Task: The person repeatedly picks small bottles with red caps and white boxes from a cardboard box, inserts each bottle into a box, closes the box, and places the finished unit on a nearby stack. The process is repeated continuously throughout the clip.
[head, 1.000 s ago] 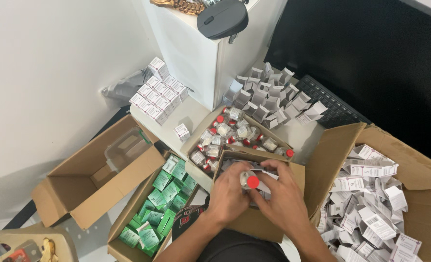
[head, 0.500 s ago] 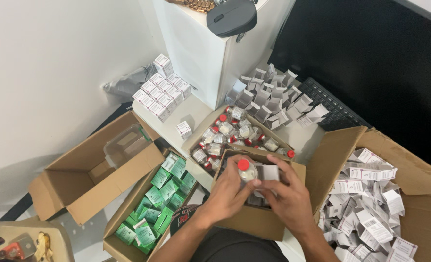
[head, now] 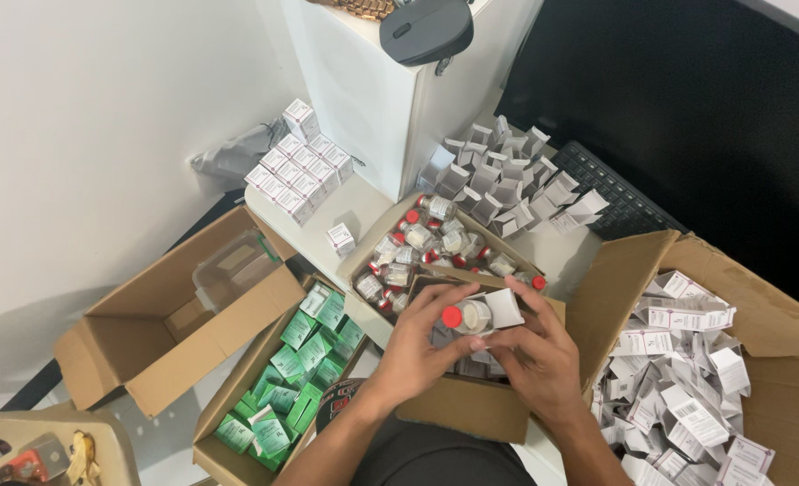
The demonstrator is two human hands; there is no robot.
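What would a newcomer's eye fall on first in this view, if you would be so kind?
First the two hands in the middle, the left hand and right hand, holding a small red-capped bottle against a white carton above an open cardboard box. Next, the box of green cartons at lower left, and the heap of flat white cartons at right.

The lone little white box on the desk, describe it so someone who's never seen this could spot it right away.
Start at the tall white cabinet and drop to the white desk at its foot. Between the tidy block of white boxes and the cardboard tray of red-capped vials stands the single small white box. Unlike its neighbours, it stands alone, touching nothing but the desk.
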